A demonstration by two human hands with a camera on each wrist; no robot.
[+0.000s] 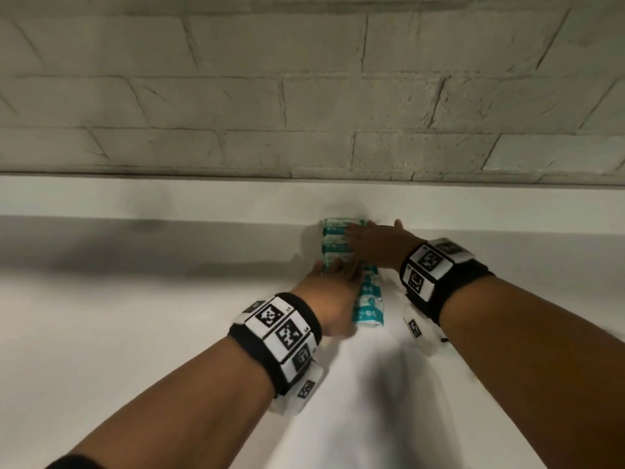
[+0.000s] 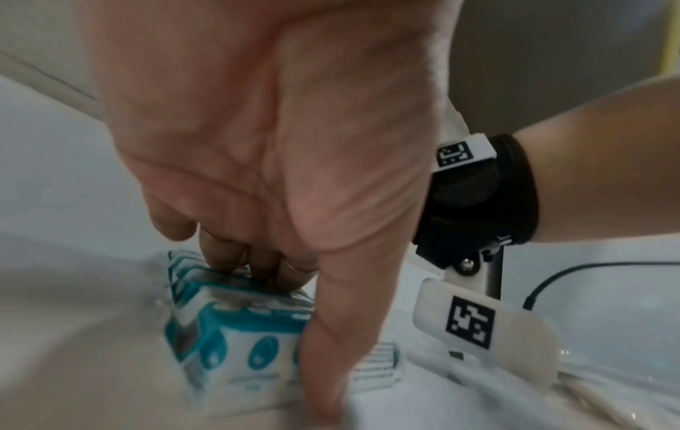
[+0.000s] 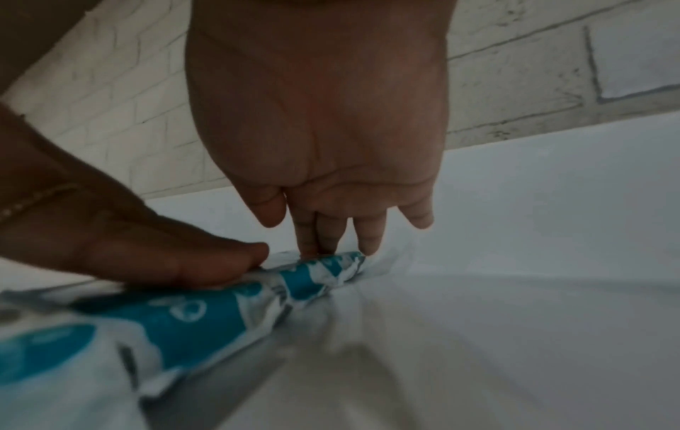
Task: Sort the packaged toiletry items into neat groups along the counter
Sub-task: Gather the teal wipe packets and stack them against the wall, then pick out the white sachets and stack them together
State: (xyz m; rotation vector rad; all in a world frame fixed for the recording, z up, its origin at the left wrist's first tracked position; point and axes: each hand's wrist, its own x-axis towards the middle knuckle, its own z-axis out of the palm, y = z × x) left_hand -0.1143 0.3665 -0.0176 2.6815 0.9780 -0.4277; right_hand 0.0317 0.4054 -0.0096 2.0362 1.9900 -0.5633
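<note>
I find my left hand (image 1: 333, 292) and right hand (image 1: 375, 243), fingers straight, pressing teal packets (image 1: 336, 240) together on the bench (image 1: 135, 333); one packet (image 1: 368, 304) looks unaligned, grouping nearly done.

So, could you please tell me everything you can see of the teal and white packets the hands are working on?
The teal and white packets are small soft-looking wrapped packs printed with teal bands and round marks, their ends crimped. Several lie side by side in a row on the white counter, close to the raised back ledge, with another packet lying lengthwise nearer the person. The left hand presses fingers on the row's near end; the right hand rests straight fingers on its far end. Print is too blurred to read.
</note>
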